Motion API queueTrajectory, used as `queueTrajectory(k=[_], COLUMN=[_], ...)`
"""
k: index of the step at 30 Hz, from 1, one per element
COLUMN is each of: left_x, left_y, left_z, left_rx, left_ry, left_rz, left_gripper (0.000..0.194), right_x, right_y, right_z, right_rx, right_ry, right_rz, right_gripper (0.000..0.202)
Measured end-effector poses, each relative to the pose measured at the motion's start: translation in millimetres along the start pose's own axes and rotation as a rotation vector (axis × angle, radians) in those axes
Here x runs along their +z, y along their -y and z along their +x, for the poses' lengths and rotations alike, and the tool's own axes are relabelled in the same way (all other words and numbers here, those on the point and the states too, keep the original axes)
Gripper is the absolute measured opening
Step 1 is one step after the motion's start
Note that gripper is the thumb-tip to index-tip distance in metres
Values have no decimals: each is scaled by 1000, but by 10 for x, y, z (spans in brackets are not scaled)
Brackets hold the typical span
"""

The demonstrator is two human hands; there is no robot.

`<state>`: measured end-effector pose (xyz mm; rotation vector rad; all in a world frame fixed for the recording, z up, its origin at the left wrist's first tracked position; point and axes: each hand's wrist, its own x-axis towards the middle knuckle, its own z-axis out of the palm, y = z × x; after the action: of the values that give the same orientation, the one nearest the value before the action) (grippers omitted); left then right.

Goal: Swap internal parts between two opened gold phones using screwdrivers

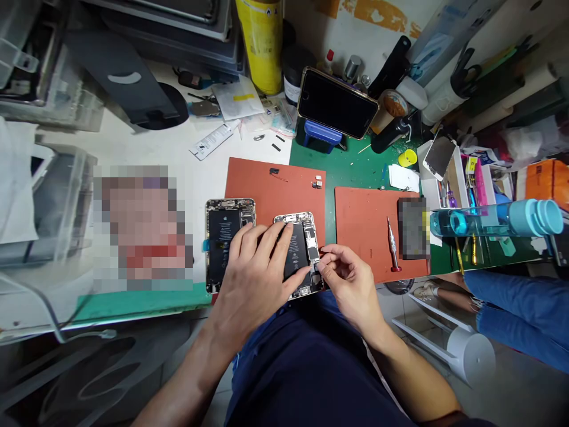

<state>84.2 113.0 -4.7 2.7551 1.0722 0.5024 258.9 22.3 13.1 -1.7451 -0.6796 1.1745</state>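
An opened phone (296, 252), its black battery and circuit board exposed, lies at the front of the left red mat. My left hand (255, 270) rests across it, fingers stretched over its upper left part and thumb on the battery's lower right. At the phone's right edge, my right hand (349, 279) has thumb and index finger pinched together; anything between the fingertips is too small to make out. A second opened phone (222, 243) lies to the left, partly covered by my left fingers.
A screwdriver (392, 243) and a pixelated dark block (412, 228) lie on the right red mat (362, 219). A phone on a blue stand (322, 135) stands behind. A blue bottle (498, 218) lies at right. Small parts (317, 182) sit on the left red mat (253, 178).
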Motion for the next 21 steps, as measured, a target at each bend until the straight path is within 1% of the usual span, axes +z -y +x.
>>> queueTrajectory(k=[4,6,8,13,17,21], left_x=[45,76,101,127,123,113], left_y=[13,19,22,25,23,9], left_z=[-12,-22,-31,-43,-41,-37], left_rx=[19,20,16,-19,-6,-10], left_ry=[-42,-61,-73,-75,-77,-77], left_rz=[45,41,19,-66,-48,-47], left_gripper=[68,71,73,71,71,69], right_x=[-13,-27,-37,-14,24,36], right_y=[-3,4,12,9,-18,-40], right_z=[-60,-103,-140,-171,-174,-218], right_rx=[16,64,116,155,194,214], right_ry=[-28,-28,0,52,62,58], right_rz=[-32,-15,23,104,166,138], right_gripper=[32,34,36,36,37,42])
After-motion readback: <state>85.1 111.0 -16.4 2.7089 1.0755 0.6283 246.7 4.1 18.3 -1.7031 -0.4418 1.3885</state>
